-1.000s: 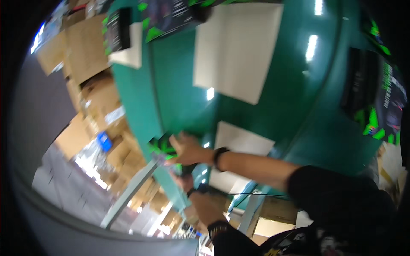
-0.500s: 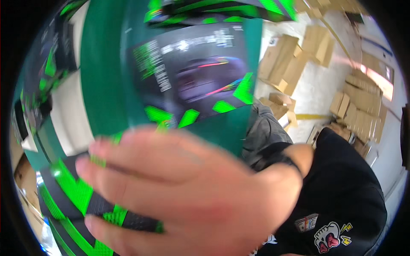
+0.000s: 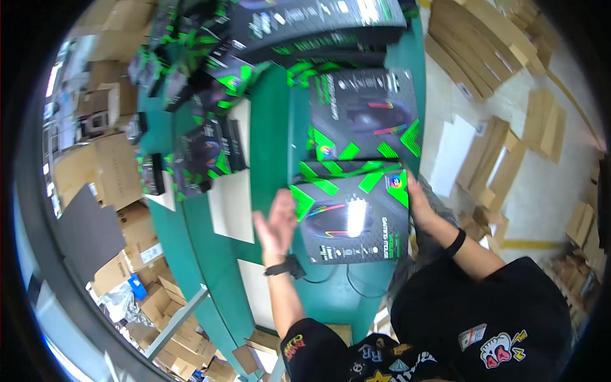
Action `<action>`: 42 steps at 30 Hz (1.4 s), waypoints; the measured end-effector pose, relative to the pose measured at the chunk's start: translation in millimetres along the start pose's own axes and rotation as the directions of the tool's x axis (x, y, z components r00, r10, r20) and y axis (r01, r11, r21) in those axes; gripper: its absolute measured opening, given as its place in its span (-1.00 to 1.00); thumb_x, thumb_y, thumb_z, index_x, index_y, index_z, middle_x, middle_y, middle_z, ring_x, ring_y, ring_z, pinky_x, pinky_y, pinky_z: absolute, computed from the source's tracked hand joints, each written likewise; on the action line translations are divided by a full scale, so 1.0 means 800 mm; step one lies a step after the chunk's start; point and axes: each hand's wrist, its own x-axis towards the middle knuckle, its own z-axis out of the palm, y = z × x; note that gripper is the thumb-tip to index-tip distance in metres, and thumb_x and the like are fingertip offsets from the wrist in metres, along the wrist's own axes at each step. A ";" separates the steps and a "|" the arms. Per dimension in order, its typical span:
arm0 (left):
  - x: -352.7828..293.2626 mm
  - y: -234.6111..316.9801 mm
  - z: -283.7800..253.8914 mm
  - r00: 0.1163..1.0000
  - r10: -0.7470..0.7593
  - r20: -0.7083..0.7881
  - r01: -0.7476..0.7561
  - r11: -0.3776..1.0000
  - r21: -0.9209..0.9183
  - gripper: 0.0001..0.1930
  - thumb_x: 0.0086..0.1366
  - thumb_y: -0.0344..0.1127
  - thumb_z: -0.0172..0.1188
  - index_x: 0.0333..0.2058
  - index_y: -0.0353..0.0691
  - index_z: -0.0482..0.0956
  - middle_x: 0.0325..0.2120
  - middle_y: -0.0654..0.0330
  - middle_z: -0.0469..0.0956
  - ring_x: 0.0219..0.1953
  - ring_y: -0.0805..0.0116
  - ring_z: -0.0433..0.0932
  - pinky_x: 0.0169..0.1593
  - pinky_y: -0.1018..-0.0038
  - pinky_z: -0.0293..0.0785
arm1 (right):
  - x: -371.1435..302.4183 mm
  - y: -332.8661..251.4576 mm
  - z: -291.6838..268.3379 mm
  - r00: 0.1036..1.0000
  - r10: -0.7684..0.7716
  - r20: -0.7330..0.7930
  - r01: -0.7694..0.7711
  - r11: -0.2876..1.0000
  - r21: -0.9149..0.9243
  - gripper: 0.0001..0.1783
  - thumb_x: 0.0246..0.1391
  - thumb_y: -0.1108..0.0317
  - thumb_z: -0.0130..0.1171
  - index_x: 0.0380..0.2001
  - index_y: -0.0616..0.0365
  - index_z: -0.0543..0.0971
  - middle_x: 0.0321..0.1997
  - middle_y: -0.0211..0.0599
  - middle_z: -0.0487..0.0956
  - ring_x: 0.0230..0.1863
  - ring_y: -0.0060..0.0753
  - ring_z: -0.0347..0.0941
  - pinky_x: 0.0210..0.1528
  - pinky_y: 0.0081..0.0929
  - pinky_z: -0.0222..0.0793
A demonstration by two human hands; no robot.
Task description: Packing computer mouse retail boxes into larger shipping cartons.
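Note:
A black and green computer mouse box (image 3: 353, 235) lies on the green table, its front panel upward and its print upside down. My left hand (image 3: 278, 223) is at its left edge, thumb apart and fingers stretched out; I cannot tell whether it touches. My right hand (image 3: 421, 200) lies along the right edge, fingers extended against the side. Just beyond is a similar mouse box (image 3: 366, 114), face up and the other way round. Part of another box shows between these two, mostly hidden.
More mouse boxes are stacked at the far end (image 3: 318, 25) and piled at the left (image 3: 207, 153). Pale panels (image 3: 230, 207) lie along the green table (image 3: 267, 127). A black cable (image 3: 363, 291) runs near me. Cardboard cartons (image 3: 490, 159) lie on the floor at right.
The view has shifted, showing more of the table. A blurred hand that loomed close over green-patterned boxes is no longer there; both hands now flank the near mouse box.

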 end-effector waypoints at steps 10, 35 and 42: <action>-0.154 -0.104 0.053 0.999 -0.047 -0.016 0.044 0.988 -0.147 -0.33 0.42 0.19 -0.31 0.27 -0.24 0.18 0.17 0.10 0.32 0.12 0.22 0.38 0.14 0.30 0.36 | -0.095 -0.065 0.038 0.818 0.181 0.546 -0.533 0.594 0.603 -0.14 0.15 -0.40 -0.21 0.22 0.10 0.31 0.13 -0.26 0.46 0.06 -0.36 0.44 0.12 -0.38 0.37; 0.074 0.038 -0.144 0.614 0.318 -0.722 -0.389 0.918 0.074 -0.64 0.32 -0.08 0.05 -0.10 -0.25 0.49 -0.20 0.15 0.56 -0.21 0.35 0.53 -0.12 0.42 0.42 | -0.003 -0.081 0.212 0.882 0.169 0.441 -0.283 0.936 0.209 -0.64 0.18 0.18 0.12 -0.08 0.21 0.51 -0.21 -0.27 0.58 -0.17 -0.42 0.52 -0.11 -0.54 0.42; 0.271 0.230 -0.278 0.639 0.753 0.156 -0.396 0.147 0.907 -0.64 0.27 -0.24 0.17 -0.05 -0.35 0.47 -0.12 0.18 0.52 -0.06 0.37 0.44 0.03 0.43 0.36 | 0.260 -0.139 0.433 0.972 -0.191 0.139 0.203 0.976 -0.074 -0.07 -0.01 -0.15 0.23 0.18 0.44 0.24 0.19 0.26 0.31 0.27 0.14 0.20 0.30 -0.21 0.10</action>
